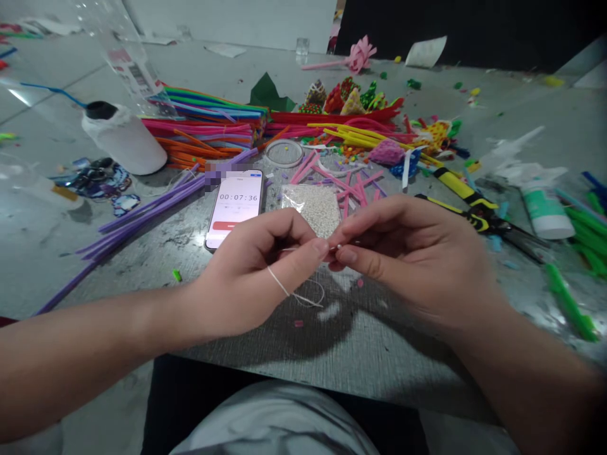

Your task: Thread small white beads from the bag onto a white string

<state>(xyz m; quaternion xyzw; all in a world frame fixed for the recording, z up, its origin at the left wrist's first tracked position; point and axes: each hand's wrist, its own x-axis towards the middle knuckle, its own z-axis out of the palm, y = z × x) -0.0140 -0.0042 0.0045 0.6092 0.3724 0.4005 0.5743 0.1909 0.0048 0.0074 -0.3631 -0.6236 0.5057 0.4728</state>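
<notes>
My left hand [265, 272] pinches a thin white string [308, 300], whose loose end loops over the thumb and hangs beneath the hand. Close against it, the fingertips of my right hand [403, 253] are closed on a tiny whitish bead [338, 248]. The fingertips of both hands almost meet, and whether the string runs through the bead cannot be made out. Just behind them lies a clear bag of small white beads [315, 205], partly covered by my fingers. A phone [237, 205] showing a running timer lies beyond my left hand.
Purple foam strips [156, 218] and a white bottle [126, 139] lie to the left. Cut pink strips [353, 189] are scattered behind the bag. Yellow-black pliers [493, 221] and a white-green glue bottle [545, 202] are at the right. Colourful strip bundles [213, 126] line the back.
</notes>
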